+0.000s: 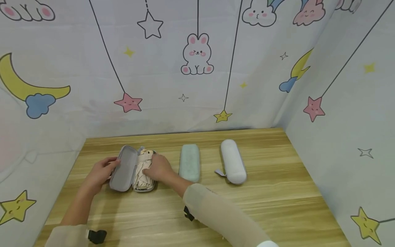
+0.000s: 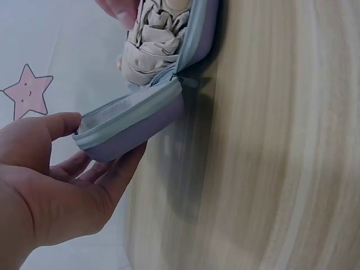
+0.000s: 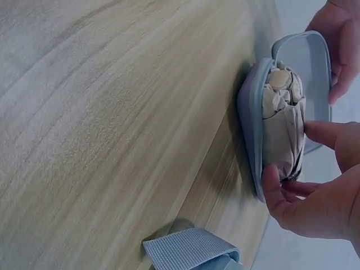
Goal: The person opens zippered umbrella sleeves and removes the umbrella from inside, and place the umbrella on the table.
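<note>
On the left of the table a zip case (image 1: 123, 173) lies open like a book, its grey-lined lid on the left. A beige folded compact umbrella (image 1: 143, 176) sits in the right half. My left hand (image 1: 100, 172) holds the lid's outer edge; in the left wrist view the thumb is on the rim and the fingers are beneath the lilac shell (image 2: 135, 135). My right hand (image 1: 160, 168) grips the umbrella, thumb on one side and fingers on the other, as the right wrist view shows. Part of the umbrella is hidden behind that hand.
A mint-green case (image 1: 189, 163) stands right of the open one, close to my right forearm. Farther right lies a white rounded case (image 1: 233, 161) with a strap. A cartoon-printed curtain (image 1: 166, 85) borders the wooden table (image 1: 277, 192) behind and at the sides.
</note>
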Demonstrator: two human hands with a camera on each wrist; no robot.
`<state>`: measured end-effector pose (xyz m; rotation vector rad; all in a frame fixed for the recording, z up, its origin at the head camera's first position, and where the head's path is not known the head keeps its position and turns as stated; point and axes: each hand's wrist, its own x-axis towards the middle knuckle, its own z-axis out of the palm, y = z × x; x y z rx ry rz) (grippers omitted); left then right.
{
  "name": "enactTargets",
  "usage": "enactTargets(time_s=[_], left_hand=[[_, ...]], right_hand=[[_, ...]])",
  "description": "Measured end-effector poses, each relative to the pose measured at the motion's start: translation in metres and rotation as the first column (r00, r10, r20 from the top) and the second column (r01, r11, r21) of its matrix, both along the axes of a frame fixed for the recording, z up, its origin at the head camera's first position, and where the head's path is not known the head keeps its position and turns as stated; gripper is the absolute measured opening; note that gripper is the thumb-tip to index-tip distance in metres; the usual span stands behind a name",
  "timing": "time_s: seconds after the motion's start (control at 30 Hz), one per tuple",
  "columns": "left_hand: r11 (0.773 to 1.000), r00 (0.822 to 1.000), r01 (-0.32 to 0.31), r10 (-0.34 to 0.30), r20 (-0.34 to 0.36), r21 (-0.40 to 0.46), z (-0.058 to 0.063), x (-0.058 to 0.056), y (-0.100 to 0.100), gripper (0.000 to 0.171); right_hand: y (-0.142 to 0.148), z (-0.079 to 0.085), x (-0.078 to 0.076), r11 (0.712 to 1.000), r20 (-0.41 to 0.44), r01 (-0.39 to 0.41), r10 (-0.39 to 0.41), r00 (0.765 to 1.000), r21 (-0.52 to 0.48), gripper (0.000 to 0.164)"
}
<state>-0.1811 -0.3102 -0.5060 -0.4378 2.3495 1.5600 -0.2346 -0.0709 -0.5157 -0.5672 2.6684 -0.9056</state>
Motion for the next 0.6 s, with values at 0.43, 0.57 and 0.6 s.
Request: enactTargets(time_s=[0.43,0.57,0.6], left_hand=[[0.994,0.999,-0.038,0.035,0.03,0.105,-0.0055,0.0011,-0.0045,0.077],[0.994,0.999,-0.04,0.039,0.016,0.097,-0.0053,0.0022,-0.0045,0.076],[0.995,0.999,-0.042,0.041,0.014,0.091,-0.0053,0.0026,-0.0049,0.076]], right_hand=[[-0.007,-0.0014,0.0067,0.987,-0.021,-0.024,0.028,0.999,0.159,0.07],[-0.0085,-0.0058,0.009,0.996,-0.025,0.04,-0.038,0.999,0.084,0.074],[-0.0087,-0.0068,0.01,0.997,-0.022,0.051,-0.05,0.999,0.055,0.075]])
